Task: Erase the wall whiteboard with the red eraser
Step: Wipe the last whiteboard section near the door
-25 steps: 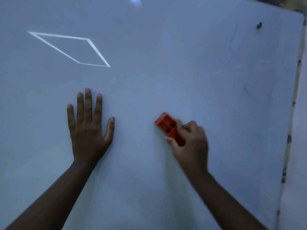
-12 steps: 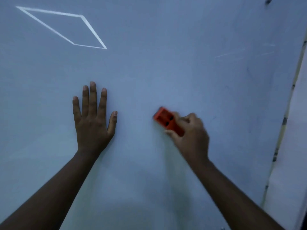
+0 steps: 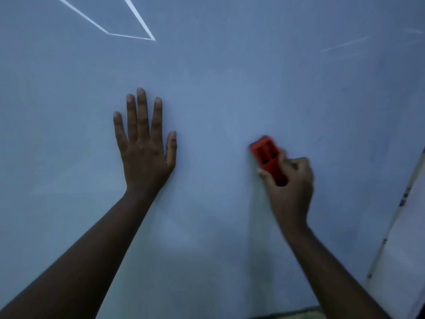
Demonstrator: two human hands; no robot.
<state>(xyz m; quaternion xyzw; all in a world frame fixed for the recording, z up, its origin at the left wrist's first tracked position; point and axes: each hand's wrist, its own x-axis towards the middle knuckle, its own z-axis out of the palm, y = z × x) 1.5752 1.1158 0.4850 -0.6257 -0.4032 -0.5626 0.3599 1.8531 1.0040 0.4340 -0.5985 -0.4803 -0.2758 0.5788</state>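
The wall whiteboard (image 3: 230,77) fills the view, pale blue-grey in dim light. My right hand (image 3: 289,187) grips the red eraser (image 3: 268,157) and holds it against the board at right of centre; its upper end sticks out above my fingers. My left hand (image 3: 145,148) lies flat on the board with straight fingers, left of the eraser. A white-lined shape (image 3: 128,31) shows at the top left, cut off by the frame. Faint streaks (image 3: 345,43) mark the upper right.
The board's right edge (image 3: 395,217), a pale strip with small dark fasteners, runs slantwise down the right side, with a lighter wall beyond it. A darker band at the bottom marks the board's lower edge (image 3: 287,314).
The view has dropped down the board, so the white-lined shape has slid to the top edge. My right hand and the eraser have moved slightly right and turned more upright. The left hand stays flat.
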